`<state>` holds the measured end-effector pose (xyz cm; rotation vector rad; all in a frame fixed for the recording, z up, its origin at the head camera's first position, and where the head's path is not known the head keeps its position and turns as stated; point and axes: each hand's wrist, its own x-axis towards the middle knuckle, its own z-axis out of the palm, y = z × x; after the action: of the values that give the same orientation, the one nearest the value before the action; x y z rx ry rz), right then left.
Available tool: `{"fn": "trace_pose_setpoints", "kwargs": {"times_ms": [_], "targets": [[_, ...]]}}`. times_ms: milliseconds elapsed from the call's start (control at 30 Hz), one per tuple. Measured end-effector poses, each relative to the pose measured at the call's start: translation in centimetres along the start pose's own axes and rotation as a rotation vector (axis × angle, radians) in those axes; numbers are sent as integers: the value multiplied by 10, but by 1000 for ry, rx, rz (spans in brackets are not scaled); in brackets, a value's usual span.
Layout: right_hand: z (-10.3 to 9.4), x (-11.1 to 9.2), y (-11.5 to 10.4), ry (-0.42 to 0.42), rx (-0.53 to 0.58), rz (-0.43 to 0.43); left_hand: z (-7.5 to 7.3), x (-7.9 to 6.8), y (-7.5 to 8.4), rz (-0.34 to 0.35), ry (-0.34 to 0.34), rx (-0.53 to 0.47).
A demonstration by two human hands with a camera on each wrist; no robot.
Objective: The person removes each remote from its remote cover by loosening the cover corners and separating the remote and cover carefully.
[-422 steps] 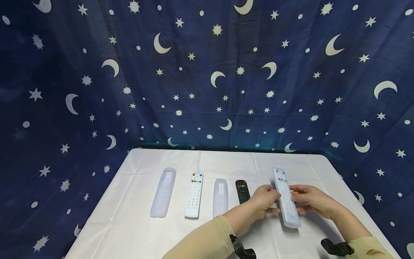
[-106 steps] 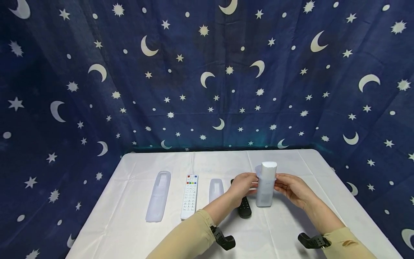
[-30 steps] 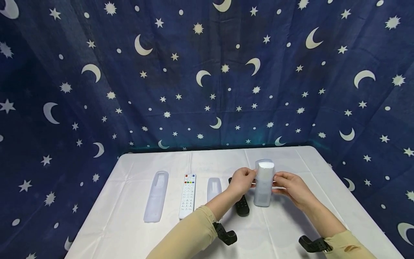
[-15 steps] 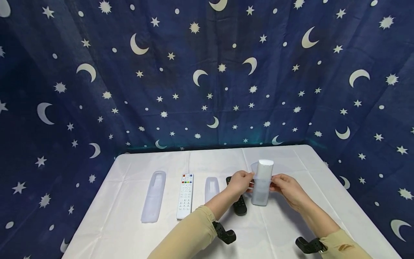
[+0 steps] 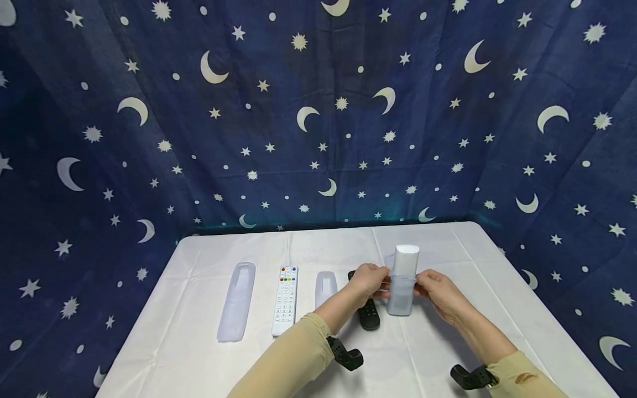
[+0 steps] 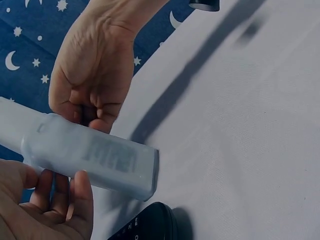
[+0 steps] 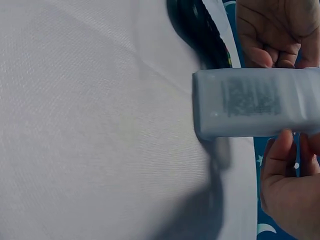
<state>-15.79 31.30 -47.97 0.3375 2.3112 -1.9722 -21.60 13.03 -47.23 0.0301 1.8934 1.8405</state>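
A white remote control (image 5: 406, 255) stands on end with its back toward me, its upper part bare. Its lower part sits inside a translucent silicone remote cover (image 5: 400, 298), through which a printed label shows in both wrist views. My left hand (image 5: 367, 281) pinches the cover's left edge, fingers partly behind it. From the right, my right hand (image 5: 440, 293) pinches the opposite edge. In the left wrist view, the cover (image 6: 95, 157) is bunched around the remote near my left fingertips (image 6: 82, 182). A loose flap of cover shows behind the remote's upper left side.
A black remote (image 5: 369, 316) lies beside the upright one, partly under my left hand. Farther left lie a small translucent cover (image 5: 325, 287), a white remote with coloured buttons (image 5: 286, 301) and a longer translucent cover (image 5: 236, 303), all on the white tablecloth (image 5: 189, 354).
Earlier the covered remote was tilted, buttons toward me; now it stands on end, back toward me. Over the last second the cover's flap behind its top has moved lower, and more white shows.
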Motion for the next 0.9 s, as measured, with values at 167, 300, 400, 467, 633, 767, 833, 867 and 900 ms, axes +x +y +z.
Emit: {"fn": "trace_pose_setpoints", "kwargs": {"times_ms": [167,300,400,467,633,767,833,867,900], "targets": [[-2,3,6,-29,70,27,0,2,-1,-16,18,-15],[-4,4,7,-70,140,28,-2,6,-1,39,62,-11],[-7,5,5,-90,153,25,-3,7,0,91,80,-10],[-8,5,3,-88,153,26,-4,6,0,110,66,-7],[-9,7,-2,-69,150,48,-6,-3,0,133,-37,29],[-7,7,-3,-61,134,58,-7,-9,-3,182,-116,100],[-7,7,-3,-59,125,58,-7,-10,-5,204,-122,117],[-7,7,-3,-57,116,52,-7,-10,-6,212,-119,123],[-7,7,-3,-49,112,42,-6,-10,-7,216,-114,126]]}}
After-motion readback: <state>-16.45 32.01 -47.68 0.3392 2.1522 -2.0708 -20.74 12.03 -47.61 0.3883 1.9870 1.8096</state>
